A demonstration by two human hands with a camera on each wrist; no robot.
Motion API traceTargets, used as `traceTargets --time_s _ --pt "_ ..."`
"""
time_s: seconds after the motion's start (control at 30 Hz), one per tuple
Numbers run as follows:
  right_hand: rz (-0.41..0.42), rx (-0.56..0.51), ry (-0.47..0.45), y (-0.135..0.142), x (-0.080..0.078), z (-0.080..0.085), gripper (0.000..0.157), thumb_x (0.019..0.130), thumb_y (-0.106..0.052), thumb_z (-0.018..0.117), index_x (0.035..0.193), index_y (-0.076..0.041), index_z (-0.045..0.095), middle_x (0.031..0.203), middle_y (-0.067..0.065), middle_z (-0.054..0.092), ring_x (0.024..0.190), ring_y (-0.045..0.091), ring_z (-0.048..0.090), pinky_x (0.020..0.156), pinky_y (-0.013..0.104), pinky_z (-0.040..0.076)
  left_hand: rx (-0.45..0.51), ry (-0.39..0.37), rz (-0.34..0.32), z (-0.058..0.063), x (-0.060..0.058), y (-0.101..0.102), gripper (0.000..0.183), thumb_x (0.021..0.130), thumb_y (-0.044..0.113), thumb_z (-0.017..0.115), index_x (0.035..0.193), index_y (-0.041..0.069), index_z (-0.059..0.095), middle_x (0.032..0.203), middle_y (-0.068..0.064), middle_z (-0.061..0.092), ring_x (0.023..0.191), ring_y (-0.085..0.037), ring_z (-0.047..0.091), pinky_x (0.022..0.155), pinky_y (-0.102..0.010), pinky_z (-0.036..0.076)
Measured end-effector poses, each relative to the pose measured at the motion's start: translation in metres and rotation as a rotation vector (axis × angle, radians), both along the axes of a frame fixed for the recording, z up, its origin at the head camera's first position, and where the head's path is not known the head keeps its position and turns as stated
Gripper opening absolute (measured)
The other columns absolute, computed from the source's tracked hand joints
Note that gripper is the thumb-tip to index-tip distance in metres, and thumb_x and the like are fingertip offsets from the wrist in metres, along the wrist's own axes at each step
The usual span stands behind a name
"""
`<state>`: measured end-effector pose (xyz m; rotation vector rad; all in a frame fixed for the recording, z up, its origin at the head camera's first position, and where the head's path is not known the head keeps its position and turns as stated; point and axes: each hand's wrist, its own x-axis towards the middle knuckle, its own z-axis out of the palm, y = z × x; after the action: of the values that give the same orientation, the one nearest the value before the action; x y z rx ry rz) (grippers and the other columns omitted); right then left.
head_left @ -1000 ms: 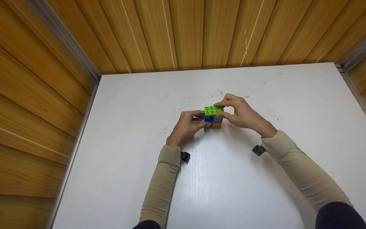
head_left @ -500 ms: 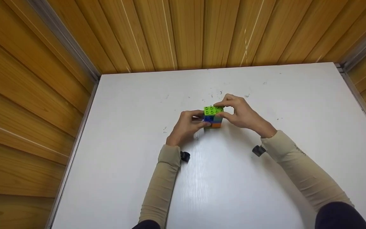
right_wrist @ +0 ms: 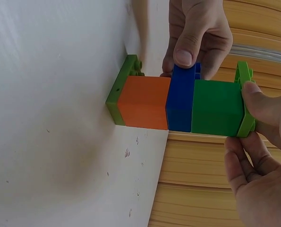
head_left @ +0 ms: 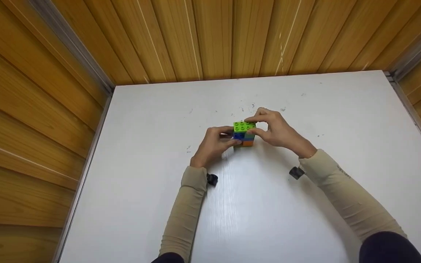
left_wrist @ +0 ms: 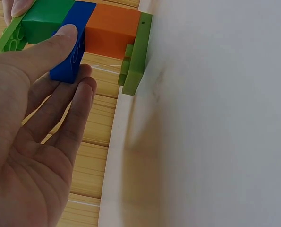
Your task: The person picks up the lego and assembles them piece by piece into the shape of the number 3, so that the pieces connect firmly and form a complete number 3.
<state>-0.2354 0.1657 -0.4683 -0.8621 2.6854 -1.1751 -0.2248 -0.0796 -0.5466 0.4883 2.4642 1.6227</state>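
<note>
A stack of toy building bricks stands upright on the white table. From the bottom it has an olive-green plate [right_wrist: 114, 107], an orange brick [right_wrist: 145, 102], a flat blue brick [right_wrist: 180, 105], a green brick [right_wrist: 217, 107] and a light-green studded plate [head_left: 242, 126] on top. My left hand [head_left: 214, 144] pinches the overhanging left end of the blue brick between thumb and fingers. With thumb and fingertips, my right hand [head_left: 276, 128] grips the light-green plate's right end, which sits against the green brick.
The white table [head_left: 152, 146] carries scattered dark scuff marks behind the stack. Wood-panelled walls [head_left: 214, 40] border its back and both sides. Small black wrist cameras [head_left: 212, 179] hang below both sleeves.
Both hands keep their hold on the bricks and the stack stays in place. The whole head view has shifted very slightly.
</note>
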Motion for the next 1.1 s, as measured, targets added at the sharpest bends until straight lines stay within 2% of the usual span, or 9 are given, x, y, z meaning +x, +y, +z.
traceTargets --time_s 0.67,0.9,1.1 --pt "0.004 0.027 0.010 0.0004 -0.0010 0.0007 0.037 0.096 -0.017 0.082 0.131 -0.008 0.077 0.101 0.008 0.062 0.088 0.020 0.049 0.077 0.033 0.040 -0.013 -0.001 0.007 0.0002 -0.0006 0.0000 0.043 0.095 0.018 0.084 0.136 0.009 0.073 0.128 -0.007 0.075 0.115 -0.016 0.073 0.097 -0.023 0.060" --pt "0.016 0.015 0.057 0.0023 -0.0002 -0.0035 0.037 0.094 -0.018 0.084 0.130 -0.007 0.078 0.098 0.007 0.062 0.085 0.018 0.047 0.074 0.032 0.038 0.016 0.008 -0.007 -0.0019 -0.0008 0.0020 0.043 0.094 0.016 0.085 0.135 0.007 0.074 0.125 -0.009 0.075 0.115 -0.017 0.074 0.096 -0.022 0.060" --pt "0.013 0.015 0.054 0.0013 -0.0008 -0.0031 0.037 0.095 -0.019 0.083 0.131 -0.008 0.077 0.099 0.009 0.062 0.085 0.019 0.047 0.074 0.033 0.039 0.031 -0.015 0.010 -0.0019 -0.0008 0.0010 0.044 0.094 0.016 0.085 0.135 0.009 0.074 0.127 -0.008 0.075 0.114 -0.017 0.075 0.095 -0.023 0.061"
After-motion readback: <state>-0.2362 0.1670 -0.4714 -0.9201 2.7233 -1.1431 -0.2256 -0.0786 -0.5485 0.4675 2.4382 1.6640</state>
